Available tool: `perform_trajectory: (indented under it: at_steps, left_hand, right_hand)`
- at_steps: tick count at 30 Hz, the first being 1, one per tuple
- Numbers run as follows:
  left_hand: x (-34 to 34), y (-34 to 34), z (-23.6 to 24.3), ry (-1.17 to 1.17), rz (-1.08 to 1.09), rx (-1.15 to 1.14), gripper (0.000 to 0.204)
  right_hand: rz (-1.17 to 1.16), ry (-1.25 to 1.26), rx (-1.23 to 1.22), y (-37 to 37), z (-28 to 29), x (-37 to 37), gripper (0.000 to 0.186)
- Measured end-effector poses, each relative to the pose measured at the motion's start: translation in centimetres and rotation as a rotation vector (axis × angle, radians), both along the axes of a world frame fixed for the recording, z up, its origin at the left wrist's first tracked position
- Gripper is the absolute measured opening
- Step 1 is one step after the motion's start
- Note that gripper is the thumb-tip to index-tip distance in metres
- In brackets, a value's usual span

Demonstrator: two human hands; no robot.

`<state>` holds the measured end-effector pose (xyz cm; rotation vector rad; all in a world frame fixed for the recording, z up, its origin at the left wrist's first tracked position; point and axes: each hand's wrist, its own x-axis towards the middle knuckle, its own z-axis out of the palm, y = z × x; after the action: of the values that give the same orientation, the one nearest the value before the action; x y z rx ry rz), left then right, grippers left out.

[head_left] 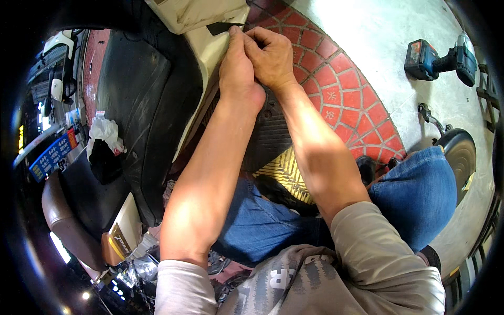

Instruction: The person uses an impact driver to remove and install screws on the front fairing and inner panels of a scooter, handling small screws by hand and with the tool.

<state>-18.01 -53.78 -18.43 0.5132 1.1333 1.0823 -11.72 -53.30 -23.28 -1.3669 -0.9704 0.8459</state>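
Both my arms reach forward to the cream body panel [202, 47] of a scooter. My left hand [237, 76] is closed, its thumb and fingertips pressed together at the panel's edge, just below a dark gap [223, 27]. Right beside it, touching, my right hand [270, 56] is closed too, with fingers curled and thumb against the forefinger. Whatever the fingertips grip, if anything, is too small or hidden to make out. To the left of my hands runs the scooter's long black seat [144, 100].
A cordless impact driver [446, 63] lies at the right on pale floor, near a metal hand tool [433, 119]. Beside my knee stands a round dark stool [459, 157]. Red paving [344, 94] curves ahead. A white plastic bag [105, 134] sits left, by another scooter's seat [73, 220].
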Motion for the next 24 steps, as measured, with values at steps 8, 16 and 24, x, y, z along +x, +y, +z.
perform_trajectory:
  at_steps: [8,16,24]
  left_hand:
    - [0.7,0.3,0.3,-0.410,-0.033,-0.031,0.039]
    - [0.6,0.4,1.0,-0.152,0.082,-0.185,0.038]
    - [0.1,-0.3,1.3,-0.021,0.013,-0.085,0.046]
  right_hand:
    - [0.163,-0.359,0.053,1.3,1.7,3.8,0.027]
    - [0.182,-0.046,-0.007,0.7,1.8,4.8,0.031]
    - [0.299,0.394,-0.020,0.9,2.3,3.8,0.026]
